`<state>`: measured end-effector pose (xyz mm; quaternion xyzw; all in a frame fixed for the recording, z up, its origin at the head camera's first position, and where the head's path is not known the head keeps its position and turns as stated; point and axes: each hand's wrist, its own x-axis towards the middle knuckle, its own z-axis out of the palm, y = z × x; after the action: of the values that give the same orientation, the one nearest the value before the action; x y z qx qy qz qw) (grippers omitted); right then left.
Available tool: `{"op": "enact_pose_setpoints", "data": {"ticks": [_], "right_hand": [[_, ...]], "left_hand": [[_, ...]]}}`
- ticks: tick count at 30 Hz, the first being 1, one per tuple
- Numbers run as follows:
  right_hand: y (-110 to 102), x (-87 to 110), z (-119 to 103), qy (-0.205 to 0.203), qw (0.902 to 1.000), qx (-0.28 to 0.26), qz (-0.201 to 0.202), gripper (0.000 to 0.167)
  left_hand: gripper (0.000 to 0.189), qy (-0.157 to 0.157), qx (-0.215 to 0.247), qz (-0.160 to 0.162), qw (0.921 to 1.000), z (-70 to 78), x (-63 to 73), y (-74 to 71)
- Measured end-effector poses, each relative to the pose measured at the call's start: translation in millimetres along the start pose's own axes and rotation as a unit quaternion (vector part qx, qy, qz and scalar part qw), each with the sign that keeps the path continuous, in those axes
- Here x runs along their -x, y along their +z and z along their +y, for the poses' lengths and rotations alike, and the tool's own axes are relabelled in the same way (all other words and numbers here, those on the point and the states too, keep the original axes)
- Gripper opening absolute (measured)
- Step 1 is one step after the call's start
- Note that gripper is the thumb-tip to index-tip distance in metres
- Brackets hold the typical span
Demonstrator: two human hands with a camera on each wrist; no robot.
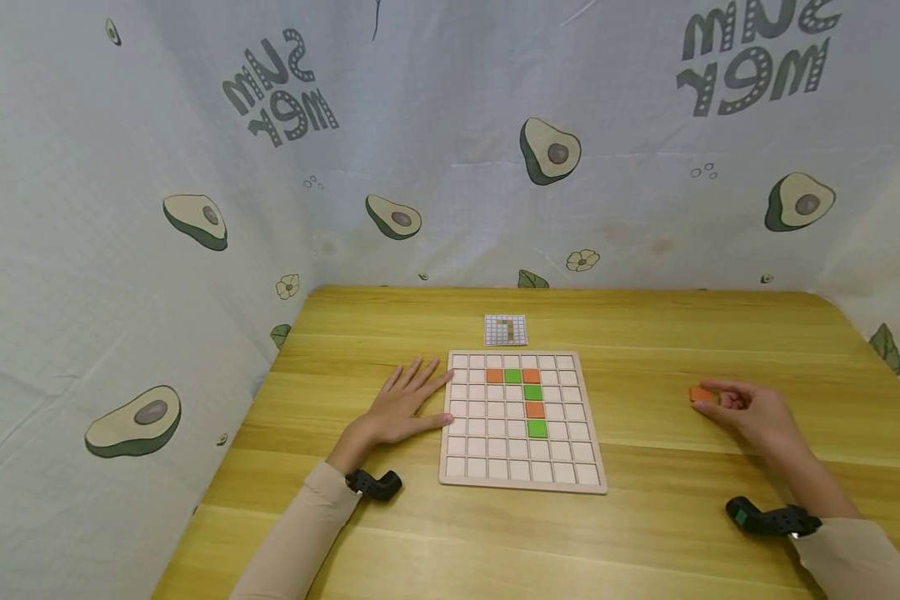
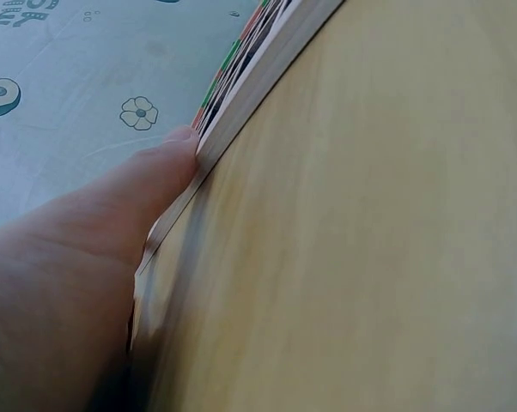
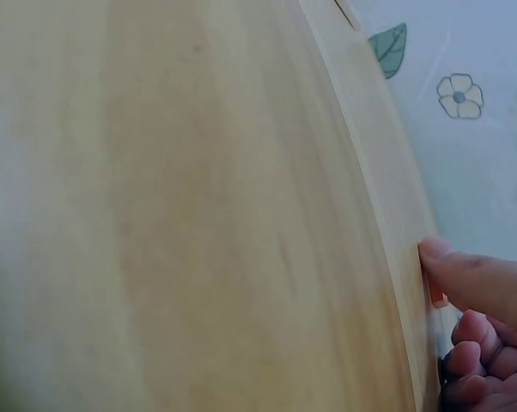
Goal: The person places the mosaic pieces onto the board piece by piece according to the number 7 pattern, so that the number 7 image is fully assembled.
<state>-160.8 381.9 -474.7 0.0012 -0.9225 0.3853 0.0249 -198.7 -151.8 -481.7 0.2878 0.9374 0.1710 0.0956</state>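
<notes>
A pale wooden grid board [image 1: 487, 471] lies in the middle of the table. Orange and green square tiles [image 1: 512, 376] fill a short row near its top and run down a column below the row's right end. My left hand [image 1: 405, 408] lies with fingers spread at the board's left edge, its thumb [image 2: 168, 163] touching the rim. Well to the right of the board, my right hand [image 1: 757, 417] pinches an orange tile [image 1: 701, 395] between thumb and fingers. In the right wrist view that orange tile [image 3: 437, 294] shows only partly behind the thumb.
Behind the board lies a small card [image 1: 506, 330] printed with a similar grid and coloured squares. The wooden table [image 1: 645, 542] meets a white curtain [image 1: 450, 125] with avocado prints at the back and left. Each wrist wears a black strap [image 1: 772, 521].
</notes>
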Motion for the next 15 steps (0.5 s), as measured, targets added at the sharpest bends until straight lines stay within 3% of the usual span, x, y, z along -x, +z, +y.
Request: {"op": "enact_pose_setpoints", "data": {"ticks": [15], "right_hand": [[1.0, -2.4, 0.2, -0.021, 0.9993, 0.031, 0.006, 0.046]], "left_hand": [[0.079, 0.002, -0.001, -0.003, 1.0000, -1.9, -0.6, 1.4]]}}
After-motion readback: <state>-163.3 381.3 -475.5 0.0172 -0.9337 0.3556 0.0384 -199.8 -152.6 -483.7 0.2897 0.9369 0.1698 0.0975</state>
